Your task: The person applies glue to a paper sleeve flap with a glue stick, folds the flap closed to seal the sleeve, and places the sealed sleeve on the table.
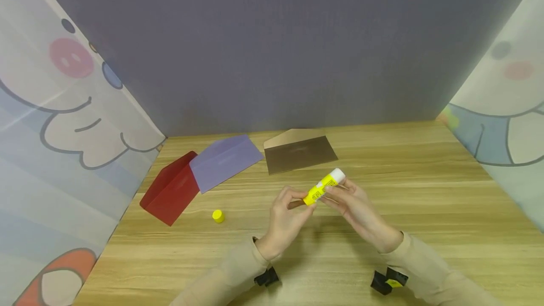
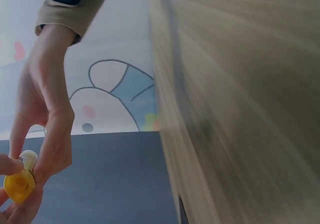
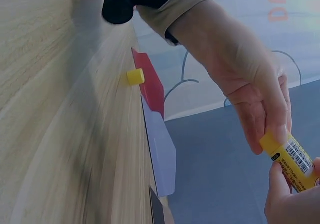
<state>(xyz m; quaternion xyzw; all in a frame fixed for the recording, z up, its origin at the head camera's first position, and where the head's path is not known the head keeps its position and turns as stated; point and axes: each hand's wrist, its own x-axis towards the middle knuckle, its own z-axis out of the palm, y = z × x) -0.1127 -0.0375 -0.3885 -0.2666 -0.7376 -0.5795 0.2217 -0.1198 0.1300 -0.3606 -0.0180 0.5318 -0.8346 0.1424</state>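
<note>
Both hands hold an uncapped glue stick [image 1: 321, 188], a yellow tube with a white end, tilted above the table. My left hand [image 1: 284, 221] pinches its yellow base [image 3: 270, 143] between thumb and fingers. Around the upper part of the tube, close below the white end, are the fingers and thumb of my right hand [image 1: 361, 214]. Printed text and a barcode show on the tube in the right wrist view. A small yellow cap [image 1: 218, 216] stands on the table, left of my left hand.
Three envelopes with raised flaps lie toward the back of the wooden table [image 1: 425, 192]: a red one [image 1: 172, 190] at left, a purple one [image 1: 225, 162] overlapping its edge, and a brown one [image 1: 301, 155]. A grey panel [image 1: 289, 51] rises behind, with cartoon-printed sheets on both sides.
</note>
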